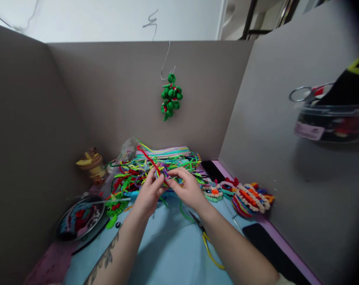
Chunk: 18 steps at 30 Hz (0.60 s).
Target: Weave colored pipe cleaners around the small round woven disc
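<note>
My left hand (149,192) and my right hand (188,189) meet over the desk, both pinching a small twisted piece of pipe cleaners (163,174), purple and green with a red strand rising from it. Right behind them lies a loose heap of coloured pipe cleaners (138,168) and a flat bundle of pastel ones (167,152). Both hands' fingers are closed around the piece.
Yellow-handled scissors (207,241) lie on the blue mat (167,257) under my right forearm. Finished woven pipe-cleaner figures (249,198) sit at the right, a black phone (267,245) beside them. A round tin (80,217) and yellow figurine (92,164) stand left. A green ornament (170,97) hangs on the grey partition.
</note>
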Each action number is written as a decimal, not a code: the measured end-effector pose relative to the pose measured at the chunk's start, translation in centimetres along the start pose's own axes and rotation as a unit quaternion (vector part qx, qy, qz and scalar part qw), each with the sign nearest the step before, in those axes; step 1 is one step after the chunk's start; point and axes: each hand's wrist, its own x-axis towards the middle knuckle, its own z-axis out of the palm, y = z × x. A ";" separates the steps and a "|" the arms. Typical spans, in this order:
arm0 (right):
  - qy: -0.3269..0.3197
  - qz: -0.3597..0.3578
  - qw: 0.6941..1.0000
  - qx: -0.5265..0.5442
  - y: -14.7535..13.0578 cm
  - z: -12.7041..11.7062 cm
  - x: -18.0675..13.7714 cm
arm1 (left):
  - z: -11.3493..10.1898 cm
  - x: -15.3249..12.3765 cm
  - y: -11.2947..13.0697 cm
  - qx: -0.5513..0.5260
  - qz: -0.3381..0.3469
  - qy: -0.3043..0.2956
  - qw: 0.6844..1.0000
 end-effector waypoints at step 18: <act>0.016 0.111 0.973 0.203 0.7 -0.1 0.3 | -1.0 0.1 0.3 0.149 0.034 -0.019 0.988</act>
